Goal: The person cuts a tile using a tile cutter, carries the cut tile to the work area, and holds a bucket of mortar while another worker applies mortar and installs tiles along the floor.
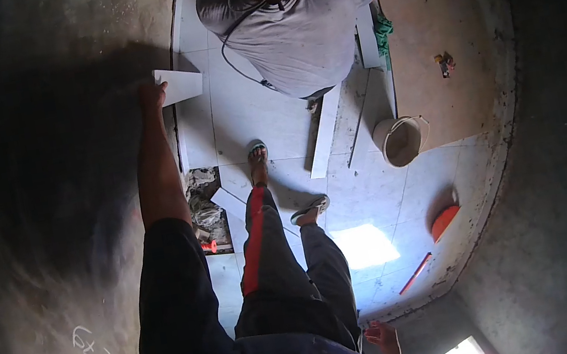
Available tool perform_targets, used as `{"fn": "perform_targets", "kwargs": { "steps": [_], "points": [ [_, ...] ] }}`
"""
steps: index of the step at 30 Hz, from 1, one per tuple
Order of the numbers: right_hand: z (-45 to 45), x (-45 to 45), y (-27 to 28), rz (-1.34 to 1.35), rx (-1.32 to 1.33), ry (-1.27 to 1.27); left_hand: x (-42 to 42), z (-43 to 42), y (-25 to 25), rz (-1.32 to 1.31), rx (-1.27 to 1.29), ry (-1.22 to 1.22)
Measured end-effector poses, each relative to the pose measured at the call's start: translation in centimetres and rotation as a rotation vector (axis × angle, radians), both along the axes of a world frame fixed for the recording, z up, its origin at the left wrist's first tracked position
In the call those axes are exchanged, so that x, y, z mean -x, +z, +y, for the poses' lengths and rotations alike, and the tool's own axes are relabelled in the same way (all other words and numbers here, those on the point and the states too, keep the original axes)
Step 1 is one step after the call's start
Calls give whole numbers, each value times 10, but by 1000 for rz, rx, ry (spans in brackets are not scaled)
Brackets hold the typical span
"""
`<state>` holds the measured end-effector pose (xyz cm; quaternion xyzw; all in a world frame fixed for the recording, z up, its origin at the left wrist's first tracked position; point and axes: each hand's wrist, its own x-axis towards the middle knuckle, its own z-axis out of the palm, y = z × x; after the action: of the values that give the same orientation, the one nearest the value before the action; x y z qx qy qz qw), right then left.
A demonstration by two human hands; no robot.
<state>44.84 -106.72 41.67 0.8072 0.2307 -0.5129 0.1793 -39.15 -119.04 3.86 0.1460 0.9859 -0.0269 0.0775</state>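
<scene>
My left hand (151,95) is stretched far forward along the wall on the left. Its fingers are closed on the edge of a white tile piece (182,86), held out beside the wall above the tiled floor (242,109). Down by my right hip hangs my right hand (381,334), holding nothing visible, its fingers loosely apart. Near my feet, by the left wall, an untiled gap (207,205) shows rubble and a crumpled bag. A cut tile strip (230,205) lies at the edge of that gap, and a small red object (210,247) is at its near end.
Ahead, a co-worker in a grey shirt (304,31) bends over the floor. A long white strip (327,132) lies behind them. To the right are a bucket (401,141), a brown board (433,39), green cloth (383,33), an orange-red basin (445,223) and a red bar (416,273).
</scene>
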Motion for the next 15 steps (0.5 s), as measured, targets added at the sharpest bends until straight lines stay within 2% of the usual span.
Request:
{"fn": "perform_targets", "kwargs": {
  "steps": [3,7,9,12,15],
  "points": [
    [5,8,6,-10,-12,19,5,-6,-18,-81,-77,35],
    [11,23,5,-55,-10,27,6,4,14,-35,-38,20],
    [11,29,2,-35,-1,12,8,3,26,-111,-168,180],
    [7,46,-2,-22,11,9,20,-6,26,-28,-158,100],
    [4,41,-13,-10,11,24,25,-5,53,-13,-148,123]
  ]
}}
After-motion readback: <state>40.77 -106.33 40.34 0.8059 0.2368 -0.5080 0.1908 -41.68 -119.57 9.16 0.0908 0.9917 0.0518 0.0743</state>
